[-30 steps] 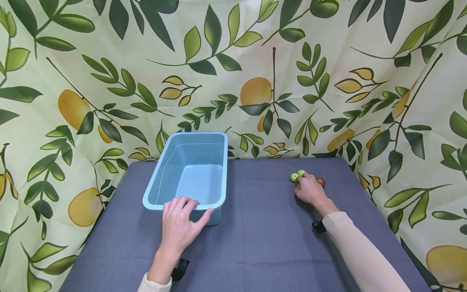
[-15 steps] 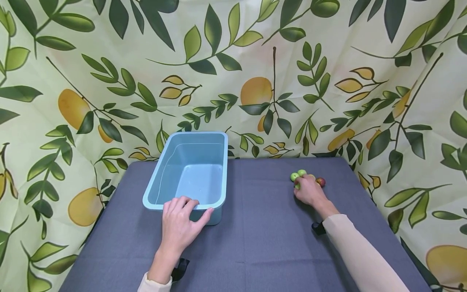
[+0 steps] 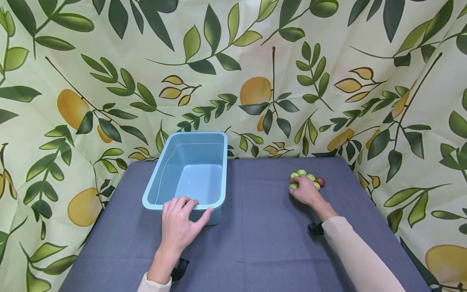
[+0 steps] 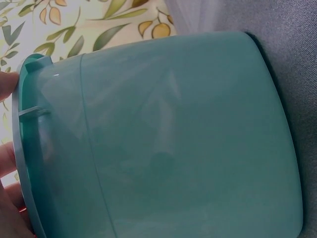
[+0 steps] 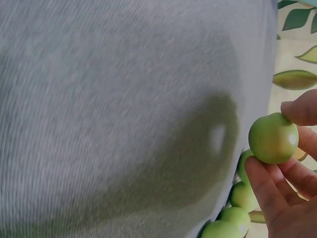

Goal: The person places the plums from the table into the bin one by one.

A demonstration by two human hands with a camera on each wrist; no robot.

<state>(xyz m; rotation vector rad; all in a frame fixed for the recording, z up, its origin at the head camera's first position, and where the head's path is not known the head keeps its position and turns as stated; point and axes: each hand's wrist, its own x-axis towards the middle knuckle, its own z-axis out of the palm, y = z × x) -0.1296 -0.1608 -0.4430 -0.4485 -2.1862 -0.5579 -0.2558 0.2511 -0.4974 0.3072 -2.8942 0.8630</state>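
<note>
Right hand point(image 3: 305, 192) at two o'clock pinches a green fruit point(image 5: 273, 139) smooth enough, perhaps, to slip, left hand point(image 3: 178, 225) gripping tub point(image 3: 197, 154).

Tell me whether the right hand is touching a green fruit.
Touching. The right wrist view shows it plainly: the right hand pinches one green fruit from opposite sides, skin against its surface.

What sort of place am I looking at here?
Probably a staged recording spot: a leaf-and-fruit printed backdrop hangs behind a cloth-covered table, which bears a blue tub and small round fruits.
</note>
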